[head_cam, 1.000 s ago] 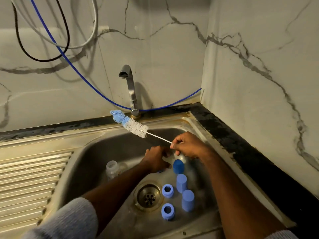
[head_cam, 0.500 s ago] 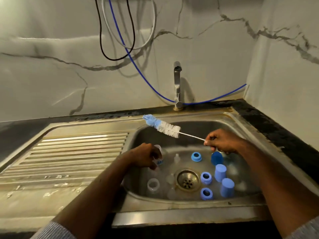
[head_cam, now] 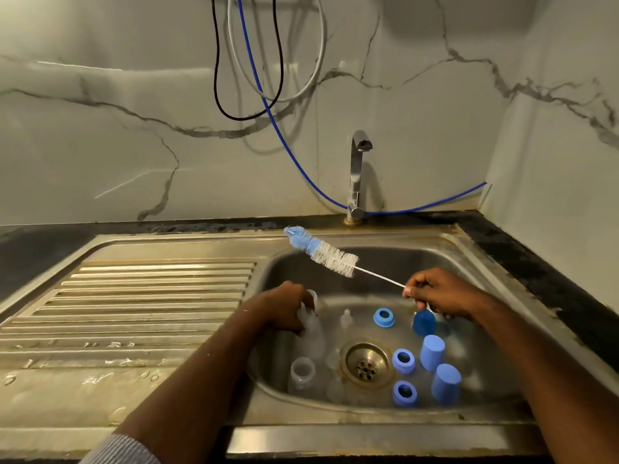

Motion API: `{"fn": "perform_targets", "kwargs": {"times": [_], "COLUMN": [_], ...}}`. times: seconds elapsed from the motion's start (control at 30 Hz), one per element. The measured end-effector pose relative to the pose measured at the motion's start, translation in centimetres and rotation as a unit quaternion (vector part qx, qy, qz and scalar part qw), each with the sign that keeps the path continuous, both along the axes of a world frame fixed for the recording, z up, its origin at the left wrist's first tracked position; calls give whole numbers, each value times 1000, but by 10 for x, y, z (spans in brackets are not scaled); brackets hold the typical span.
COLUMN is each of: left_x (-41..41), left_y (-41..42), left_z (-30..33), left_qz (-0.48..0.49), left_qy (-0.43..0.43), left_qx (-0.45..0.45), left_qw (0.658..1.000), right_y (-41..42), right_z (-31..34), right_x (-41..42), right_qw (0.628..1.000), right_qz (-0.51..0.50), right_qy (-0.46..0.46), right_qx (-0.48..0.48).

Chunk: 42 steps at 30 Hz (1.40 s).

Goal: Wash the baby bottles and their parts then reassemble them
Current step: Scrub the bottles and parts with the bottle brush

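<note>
My left grip (head_cam: 284, 308) curls round a clear plastic baby bottle (head_cam: 310, 329); my right grip (head_cam: 435, 291) pinches the wire-handled white-and-blue bristle brush (head_cam: 321, 251) beside it.

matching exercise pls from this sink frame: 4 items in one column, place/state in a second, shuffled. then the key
Items
1. bottle brush
2. clear bottle at the basin's left
3. blue ring nearest the tap
4. faucet

Place or state
A. gripped by the left hand
B. behind the basin, no water running
C. lying on the sink floor, behind the drain
D. held in the air by its wire handle in the right hand

Pairs: 1-D, 2-A, 3-C, 4-B
</note>
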<state>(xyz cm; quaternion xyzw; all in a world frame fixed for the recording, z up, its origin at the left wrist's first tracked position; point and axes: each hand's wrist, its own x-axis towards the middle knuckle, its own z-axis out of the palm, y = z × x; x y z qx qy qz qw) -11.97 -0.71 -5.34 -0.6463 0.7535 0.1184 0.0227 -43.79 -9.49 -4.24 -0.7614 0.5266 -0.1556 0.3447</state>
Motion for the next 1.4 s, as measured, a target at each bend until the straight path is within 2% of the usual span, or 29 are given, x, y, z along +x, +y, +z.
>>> {"fn": "perform_targets", "kwargs": {"times": [0.1, 0.17, 0.27, 0.37, 0.47, 0.5, 0.53, 0.63, 0.73, 0.8, 1.07, 1.23, 1.4], "left_x": [16, 25, 28, 27, 27, 28, 30, 36, 42, 46, 70, 64, 62], "left_y": [6, 13, 20, 20, 21, 20, 20, 18, 17, 18, 18, 11, 8], "left_z": [16, 22, 25, 27, 29, 30, 32, 36, 34, 32, 25, 21, 19], "left_qz": [57, 103, 155, 173, 165, 159, 154, 158, 211, 241, 297, 256, 189], "left_qy": [109, 229, 408, 547, 625, 627, 604, 438, 282, 217, 185, 152, 146], "left_qx": [-117, -164, -207, -237, -276, -304, -343, -451, -456, -436, -425, -394, -347], "left_qw": [985, 954, 875, 784, 712, 700, 702, 761, 818, 840, 835, 870, 907], "right_y": [-2, -2, -2, -2, -1, 0, 1, 3, 5, 6, 4, 5, 6], "right_z": [2, 2, 1, 0, 0, 0, 0, 1, 3, 4, 3, 2, 5], "right_x": [0, 1, 3, 4, 5, 5, 5, 7, 7, 7, 5, 7, 7], "right_qw": [1000, 1000, 1000, 999, 999, 998, 998, 995, 991, 989, 990, 992, 989], "right_qz": [3, 6, 8, 18, 25, 29, 32, 41, 40, 33, 45, 57, 39], "right_qy": [-25, -26, -14, -19, -27, -32, -37, -64, -96, -115, -99, -66, -85], "right_qx": [-2, -8, -20, -26, -34, -41, -48, -66, -79, -85, -90, -94, -118]}}
